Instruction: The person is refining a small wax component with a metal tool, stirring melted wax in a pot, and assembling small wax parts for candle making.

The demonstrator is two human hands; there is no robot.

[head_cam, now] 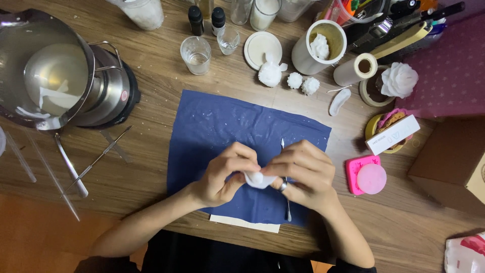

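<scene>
Head view: your left hand (222,174) and right hand (303,174) meet over the blue mat (212,121), fingers of both pinched on a small white wax piece (257,179) between them. A thin metal tool (288,205) lies under your right hand; three white wax flowers (288,78) sit beyond the mat.

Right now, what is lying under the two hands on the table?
A blue sheet lies on the wooden table beneath the left hand and right hand, which pinch a small white lump. A thin metal tool pokes out; its middle is covered.
</scene>
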